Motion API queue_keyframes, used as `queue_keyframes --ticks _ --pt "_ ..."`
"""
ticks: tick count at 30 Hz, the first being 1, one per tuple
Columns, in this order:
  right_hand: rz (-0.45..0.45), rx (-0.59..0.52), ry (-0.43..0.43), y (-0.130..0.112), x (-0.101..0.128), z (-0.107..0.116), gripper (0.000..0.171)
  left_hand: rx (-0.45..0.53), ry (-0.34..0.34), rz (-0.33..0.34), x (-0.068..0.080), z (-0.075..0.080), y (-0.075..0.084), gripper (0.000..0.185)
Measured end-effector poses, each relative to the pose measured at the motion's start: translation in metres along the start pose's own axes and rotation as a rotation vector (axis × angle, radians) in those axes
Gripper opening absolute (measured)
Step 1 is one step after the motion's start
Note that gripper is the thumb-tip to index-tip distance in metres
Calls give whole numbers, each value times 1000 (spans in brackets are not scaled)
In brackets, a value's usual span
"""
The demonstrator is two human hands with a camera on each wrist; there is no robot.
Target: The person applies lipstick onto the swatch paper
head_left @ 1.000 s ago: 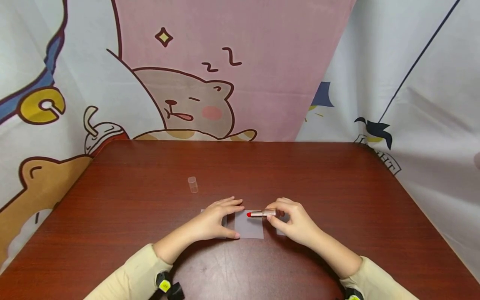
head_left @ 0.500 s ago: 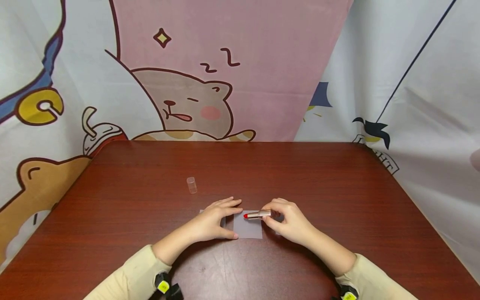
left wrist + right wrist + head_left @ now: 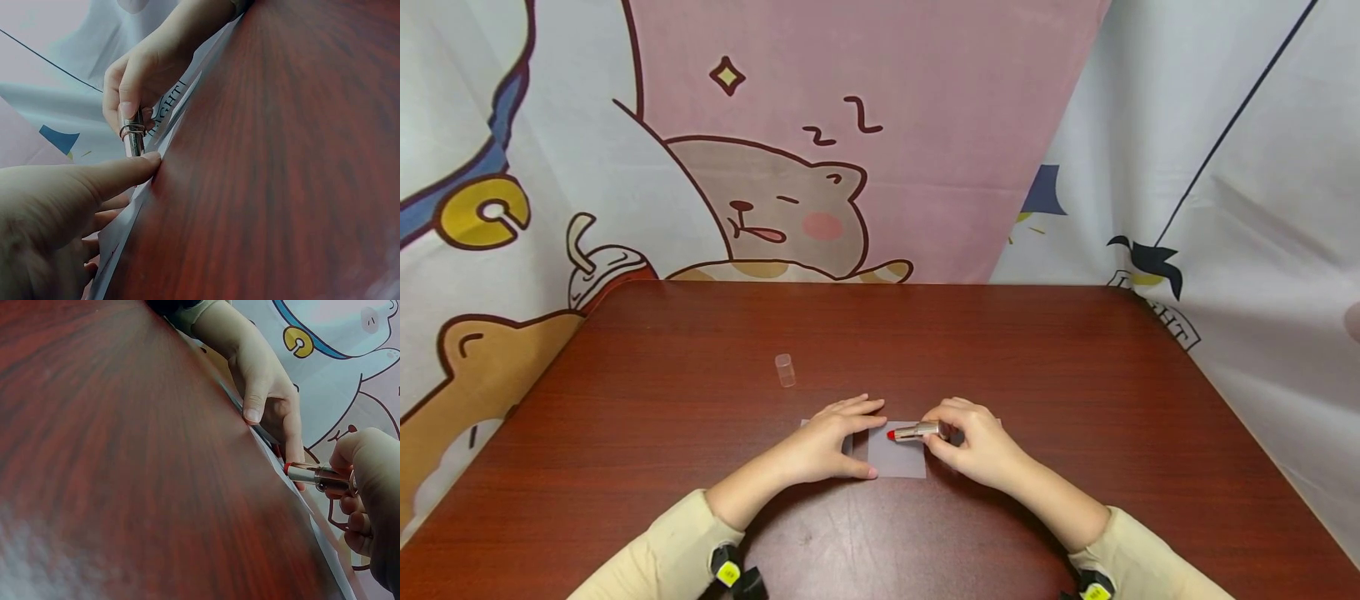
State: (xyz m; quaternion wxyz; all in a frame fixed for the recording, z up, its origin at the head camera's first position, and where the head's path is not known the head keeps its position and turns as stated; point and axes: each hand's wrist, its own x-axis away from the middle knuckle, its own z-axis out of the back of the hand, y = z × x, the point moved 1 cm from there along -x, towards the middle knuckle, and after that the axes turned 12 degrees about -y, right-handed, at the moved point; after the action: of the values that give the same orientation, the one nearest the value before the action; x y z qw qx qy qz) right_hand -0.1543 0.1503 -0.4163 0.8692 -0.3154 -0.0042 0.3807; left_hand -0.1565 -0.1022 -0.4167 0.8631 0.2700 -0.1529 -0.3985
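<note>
- Head view: we see the left hand lying on a pale sheet that rests flat on the table, near its front middle. The fingers are spread and fairly straight, pressing the sheet's left part down, with the thumb along its near edge. The right hand pinches a lipstick by its metal barrel, fingers curled round it. The lipstick lies nearly level, its red tip pointing left over the sheet's far edge, just beside the left fingertips (whether the tip touches the sheet we cannot tell). A small clear cap stands upright on the table, behind and left of the left hand, apart from it. A cartoon curtain hangs behind the table.
- Left wrist view: we look along the left hand, its thumb stretched out flat on the sheet's edge. Past it the right hand grips the lipstick, the barrel coming towards us, just beside the thumb tip.
- Right wrist view: the right hand sits close at the right, fingers curled round the lipstick, whose red tip points at the left hand. The left fingers lie flat on the sheet, which we see edge-on along the table.
</note>
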Motion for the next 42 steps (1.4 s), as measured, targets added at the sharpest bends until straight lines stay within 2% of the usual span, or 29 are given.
queue_keyframes --ticks 8,25,42 --pt "4 -2 -22 -3 -2 0 15 -2 -2 -13 0 1 0 63" --pt "21 -3 -28 -4 -2 3 13 -6 -12 7 -1 0 0 63" --pt "39 -17 -65 -6 8 7 15 -3 -13 12 1 1 3 63"
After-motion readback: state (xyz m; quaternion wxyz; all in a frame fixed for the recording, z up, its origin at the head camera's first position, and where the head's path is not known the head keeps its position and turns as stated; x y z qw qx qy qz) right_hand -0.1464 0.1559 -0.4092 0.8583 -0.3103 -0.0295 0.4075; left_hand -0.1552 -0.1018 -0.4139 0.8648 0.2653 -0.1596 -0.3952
